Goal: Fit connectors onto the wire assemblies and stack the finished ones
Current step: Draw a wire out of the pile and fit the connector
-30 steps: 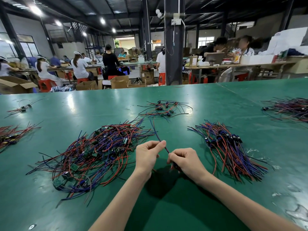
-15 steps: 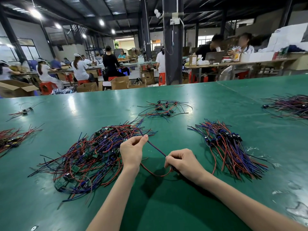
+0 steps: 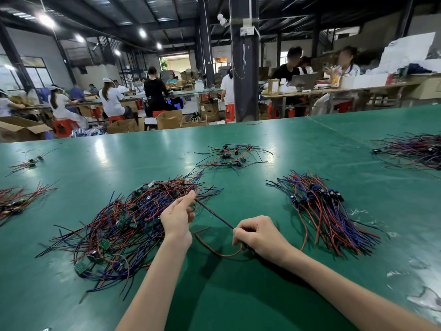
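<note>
Wire assembly (image 3: 214, 214) gripped by left hand (image 3: 176, 218), right hand (image 3: 260, 237).

Glossy smooth green table (image 3: 274, 144) (lamp glare on it); plastic-sheathed wires (image 3: 334, 218); matt cardboard boxes (image 3: 167, 120).

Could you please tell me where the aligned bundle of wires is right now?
In the head view, the aligned bundle lies on the green table, just right of the right hand.

head cam | faces forward-down | near hands (image 3: 176, 217) | green table (image 3: 238, 295) fills foreground
</note>
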The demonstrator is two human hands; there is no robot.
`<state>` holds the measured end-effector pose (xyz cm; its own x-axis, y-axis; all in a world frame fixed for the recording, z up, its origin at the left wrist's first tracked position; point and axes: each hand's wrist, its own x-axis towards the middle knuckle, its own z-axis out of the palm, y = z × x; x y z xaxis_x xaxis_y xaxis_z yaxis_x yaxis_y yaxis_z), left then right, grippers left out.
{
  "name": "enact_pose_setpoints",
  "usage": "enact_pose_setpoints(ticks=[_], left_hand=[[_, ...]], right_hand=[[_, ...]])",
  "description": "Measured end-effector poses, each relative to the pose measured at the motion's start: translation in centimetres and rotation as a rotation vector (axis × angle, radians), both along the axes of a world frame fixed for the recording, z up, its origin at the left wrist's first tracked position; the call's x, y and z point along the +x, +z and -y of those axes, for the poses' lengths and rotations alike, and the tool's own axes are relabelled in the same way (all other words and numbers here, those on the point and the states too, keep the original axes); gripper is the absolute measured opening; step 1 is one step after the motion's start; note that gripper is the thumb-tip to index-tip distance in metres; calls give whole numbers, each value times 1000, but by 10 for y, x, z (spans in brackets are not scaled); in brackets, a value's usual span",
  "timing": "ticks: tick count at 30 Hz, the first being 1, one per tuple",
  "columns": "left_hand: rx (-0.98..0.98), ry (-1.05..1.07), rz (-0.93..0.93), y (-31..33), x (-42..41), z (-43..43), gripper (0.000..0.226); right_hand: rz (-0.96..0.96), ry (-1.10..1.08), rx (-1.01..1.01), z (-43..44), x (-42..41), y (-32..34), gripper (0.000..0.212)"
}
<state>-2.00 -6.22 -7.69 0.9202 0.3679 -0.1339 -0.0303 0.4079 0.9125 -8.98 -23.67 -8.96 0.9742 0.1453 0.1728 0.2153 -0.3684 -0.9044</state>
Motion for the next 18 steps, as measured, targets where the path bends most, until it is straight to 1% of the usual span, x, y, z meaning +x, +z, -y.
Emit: enact_pose_setpoints(ticks=[2,4,7,9,11,13,14,16,18], left_hand=[[-87,-35,-46,2,-1,-1,11],[-122,-58,-60,2,-2,0,10],[-111,-102,-33,2,-4,2,9],[-88,-173,18,2,-6,7,9],[-74,-265,49,3,-9,14,13],[-19,-369,34,2,-14,24,20],[40,-440,28,1,-18,29,22],[165,-613,34,-2,-27,39,21],[234,-715,56,-6,-34,47,14]], right_hand=[[-6,5,-3,-1,0,0,22],[-17,12,-1,-1,-1,0,22],[-16,-3,-9,1,-1,0,23],[-7,-35,-1,4,0,0,26],[6,-72,29,5,2,1,30],[16,-110,76,6,5,2,32],[21,-125,99,7,7,3,32],[33,-140,126,8,8,3,34],[44,-153,130,9,9,2,37]])
